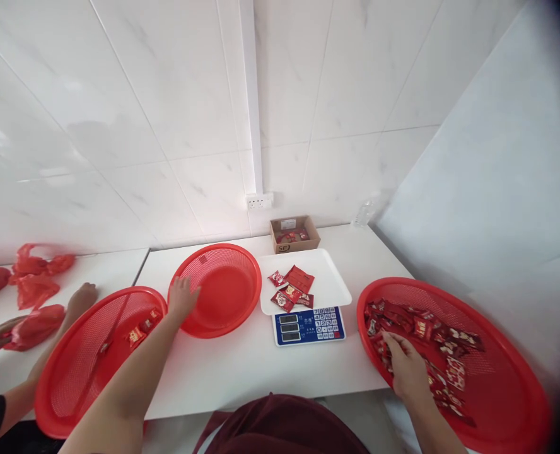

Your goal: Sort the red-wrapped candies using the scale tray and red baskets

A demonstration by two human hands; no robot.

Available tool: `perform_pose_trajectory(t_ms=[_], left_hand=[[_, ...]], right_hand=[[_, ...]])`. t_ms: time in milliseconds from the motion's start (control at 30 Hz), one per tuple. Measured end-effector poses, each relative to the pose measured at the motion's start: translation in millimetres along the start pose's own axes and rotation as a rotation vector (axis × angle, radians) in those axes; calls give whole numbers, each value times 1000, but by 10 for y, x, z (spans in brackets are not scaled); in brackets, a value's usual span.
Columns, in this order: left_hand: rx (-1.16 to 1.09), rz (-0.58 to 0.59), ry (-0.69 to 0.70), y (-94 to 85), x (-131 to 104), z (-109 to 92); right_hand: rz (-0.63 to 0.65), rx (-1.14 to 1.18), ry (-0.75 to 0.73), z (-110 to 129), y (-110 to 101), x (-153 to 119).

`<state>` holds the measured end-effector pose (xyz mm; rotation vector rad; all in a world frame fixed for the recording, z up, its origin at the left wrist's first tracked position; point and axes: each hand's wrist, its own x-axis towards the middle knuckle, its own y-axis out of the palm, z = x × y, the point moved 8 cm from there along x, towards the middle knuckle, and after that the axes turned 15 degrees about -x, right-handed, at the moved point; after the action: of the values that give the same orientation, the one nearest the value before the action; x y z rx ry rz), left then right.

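My left hand (183, 295) is at the left rim of the round red basket (221, 293), fingers apart and holding nothing. On the right, my right hand (405, 362) reaches into a large red basket (497, 391) of red candy packets (422, 328); its fingers are closed on a red packet (379, 343). Between the baskets, a white scale tray (327, 277) carries several red packets (292, 292), above the scale's blue keypad panel (308, 326).
A cardboard box (294, 234) with red packets stands near the wall. Another red basket (86, 353) holds a few packets at left. Beyond it, another person's hands are near red bags (38, 326). A clear plastic item (364, 213) lies at the back right.
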<state>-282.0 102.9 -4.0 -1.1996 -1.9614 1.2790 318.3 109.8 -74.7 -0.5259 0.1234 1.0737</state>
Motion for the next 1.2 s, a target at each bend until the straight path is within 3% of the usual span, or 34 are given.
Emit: perform_pose_trajectory(t_ms=[67, 167, 233, 400, 500, 633, 733, 833, 933, 1200], left_hand=[[-166, 181, 128, 279, -240, -421], [-258, 588, 256, 754, -756, -894], [-212, 656, 262, 908, -950, -992], [-109, 512, 125, 959, -802, -886], [-101, 397, 127, 919, -662, -981], [-69, 309, 396, 1009, -676, -1576], [-34, 398, 572, 1250, -730, -2070], [45, 516, 595, 1483, -674, -2339], [77, 567, 570, 1584, -564, -2432], [67, 399, 507, 1416, -360, -2400]], right_hand=[[-12, -74, -33, -68, -15, 57], [-32, -177, -95, -144, -33, 127], [-46, -236, -127, -169, -44, 152], [-45, -324, -137, -186, -30, 185], [-30, -351, -147, -180, 2, 201], [-29, -376, -164, -159, 16, 200], [-23, -382, -165, -150, 16, 194], [-16, -387, -176, -146, 10, 196], [-5, -388, -173, -167, 1, 204], [-6, -402, -163, -190, -15, 199]])
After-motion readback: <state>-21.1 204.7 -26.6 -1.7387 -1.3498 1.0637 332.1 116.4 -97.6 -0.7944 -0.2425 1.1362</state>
